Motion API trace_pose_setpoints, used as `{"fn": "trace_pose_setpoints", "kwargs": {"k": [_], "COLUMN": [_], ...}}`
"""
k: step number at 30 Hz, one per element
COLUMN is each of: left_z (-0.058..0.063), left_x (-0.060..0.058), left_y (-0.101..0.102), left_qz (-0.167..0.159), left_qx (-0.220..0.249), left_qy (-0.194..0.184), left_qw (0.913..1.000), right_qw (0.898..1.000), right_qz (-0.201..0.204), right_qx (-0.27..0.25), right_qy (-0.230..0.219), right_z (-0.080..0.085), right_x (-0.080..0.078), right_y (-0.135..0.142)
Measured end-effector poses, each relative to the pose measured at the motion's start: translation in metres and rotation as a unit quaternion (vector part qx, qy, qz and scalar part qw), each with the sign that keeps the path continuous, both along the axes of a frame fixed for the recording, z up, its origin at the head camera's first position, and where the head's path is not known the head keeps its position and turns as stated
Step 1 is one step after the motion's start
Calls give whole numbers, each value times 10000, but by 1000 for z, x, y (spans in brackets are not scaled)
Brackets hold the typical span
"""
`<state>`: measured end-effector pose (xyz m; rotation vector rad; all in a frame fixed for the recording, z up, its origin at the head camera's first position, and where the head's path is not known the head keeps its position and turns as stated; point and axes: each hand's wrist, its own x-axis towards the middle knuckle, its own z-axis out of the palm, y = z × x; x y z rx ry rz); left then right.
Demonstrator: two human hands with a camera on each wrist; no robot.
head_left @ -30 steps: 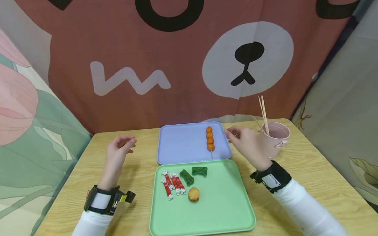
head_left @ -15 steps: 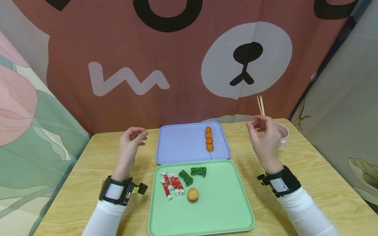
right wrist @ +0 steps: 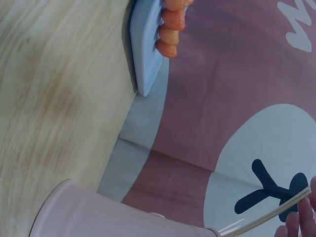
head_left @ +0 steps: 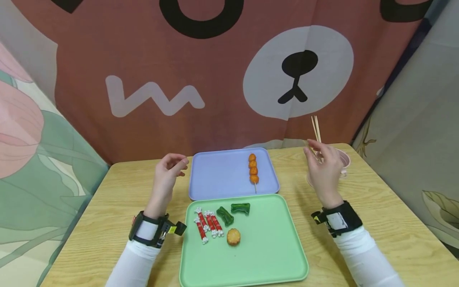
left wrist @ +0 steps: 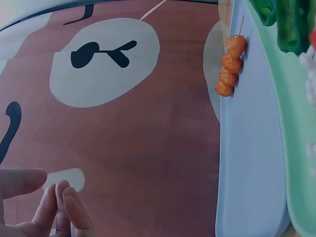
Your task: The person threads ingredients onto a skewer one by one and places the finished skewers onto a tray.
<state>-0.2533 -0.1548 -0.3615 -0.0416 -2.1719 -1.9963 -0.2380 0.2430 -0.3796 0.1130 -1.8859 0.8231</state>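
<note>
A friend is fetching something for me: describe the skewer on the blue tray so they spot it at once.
On the wooden table, beyond the green tray, is a blue tray. Toward its right end lies the skewer: four orange balls in a row, bare stick pointing at the green tray. Nothing else on either tray is threaded on a stick.

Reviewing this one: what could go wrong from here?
Lifting the leaning stick with the right hand could drag the other sticks along, since they share one pink bucket. The left hand is over by the blue tray, not steadying the bucket, which might tip.
</note>
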Motion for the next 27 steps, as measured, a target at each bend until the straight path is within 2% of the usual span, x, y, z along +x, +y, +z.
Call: {"fn": "trace_pose_setpoints", "kwargs": {"k": [6, 13, 17, 23, 27], "left_z": [1, -1, -2, -3, -3], "left_x": [1, 1, 2, 1, 0], "left_y": [-1, -1, -2, -2, -3], "left_qz": [-15, -58, -18, 19, 14], "left_qx": [-46, -240, -219, -199, -179], "left_qy": [-61, -126, -169, -98, -58], "left_qw": [10000, 9996, 9996, 9998, 9998], "right_qw": [9999, 9992, 9991, 9988, 9989], "right_qz": [-26, 96, 29, -175, 0], "right_qx": [96, -173, -134, -173, -338], "right_qy": [36, 337, 411, 423, 339], "right_z": [-3, -1, 2, 6, 10], "right_x": [-5, -6, -5, -4, -1], "right_y": [4, 3, 4, 7, 9]}}
